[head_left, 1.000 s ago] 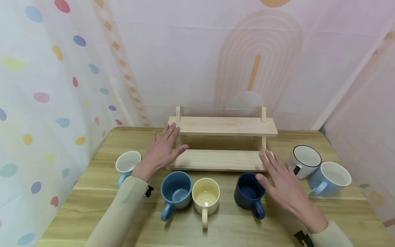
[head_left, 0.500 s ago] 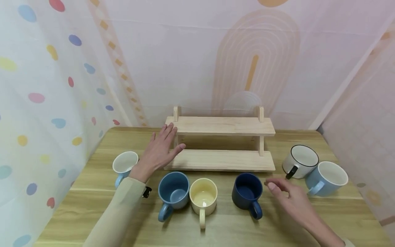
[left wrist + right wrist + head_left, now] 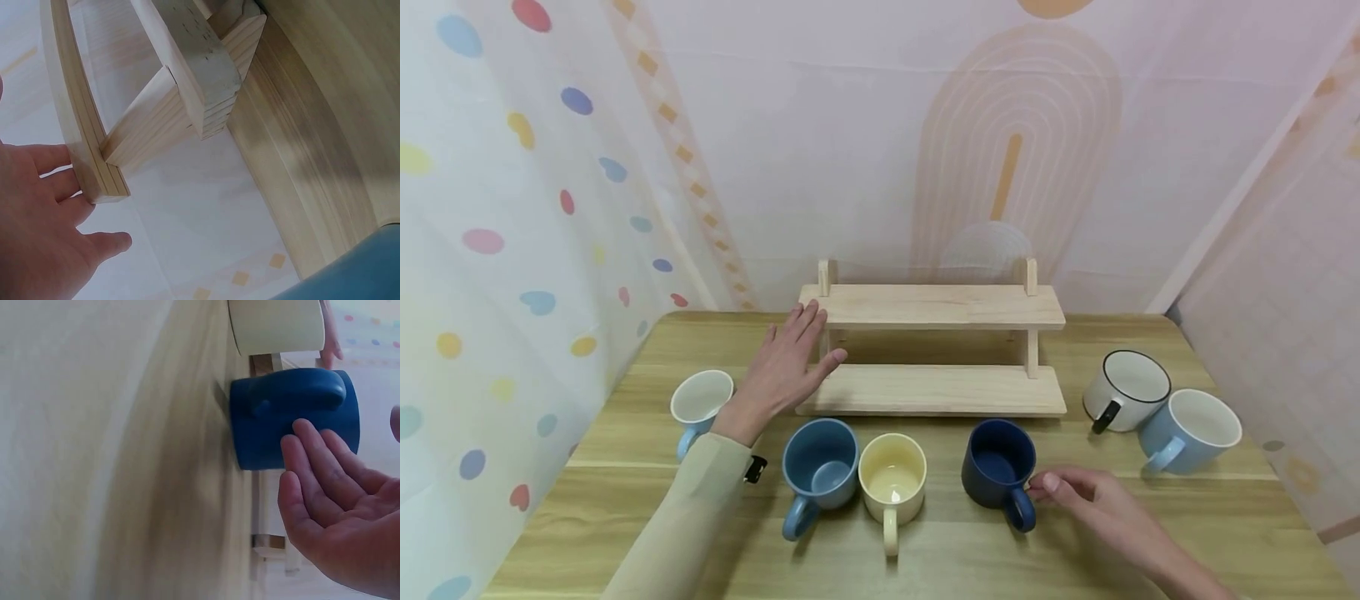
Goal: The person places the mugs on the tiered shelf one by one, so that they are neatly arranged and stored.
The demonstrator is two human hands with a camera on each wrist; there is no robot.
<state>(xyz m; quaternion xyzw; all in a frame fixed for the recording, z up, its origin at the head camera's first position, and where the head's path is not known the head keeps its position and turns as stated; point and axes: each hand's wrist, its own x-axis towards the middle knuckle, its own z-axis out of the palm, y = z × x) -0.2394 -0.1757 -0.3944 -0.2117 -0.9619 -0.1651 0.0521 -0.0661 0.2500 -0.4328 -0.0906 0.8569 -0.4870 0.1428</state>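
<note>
A two-tier wooden shelf (image 3: 932, 304) stands at the back of the table. My left hand (image 3: 782, 375) lies with straight, spread fingers at its upper left end; in the left wrist view, the fingertips touch the end of the upper board (image 3: 94, 150). Front right of the shelf, a navy blue mug (image 3: 987, 479) stands upright, handle turned toward me. My right hand (image 3: 1101, 508) reaches it from the right, fingertips right at the handle. In the right wrist view, the fingers (image 3: 319, 462) are loosely bent beside the handle, not around it, with the thumb apart.
A blue mug (image 3: 808, 458) and a yellow mug (image 3: 887, 475) stand side by side before the shelf. At left is a white mug with a light blue handle (image 3: 700, 396). A black-rimmed white mug (image 3: 1123, 392) and a light blue mug (image 3: 1195, 433) stand at right.
My right hand has left the shelf's right end, drawn back toward me and moved left to the navy mug's handle. The left hand stays at the shelf.
</note>
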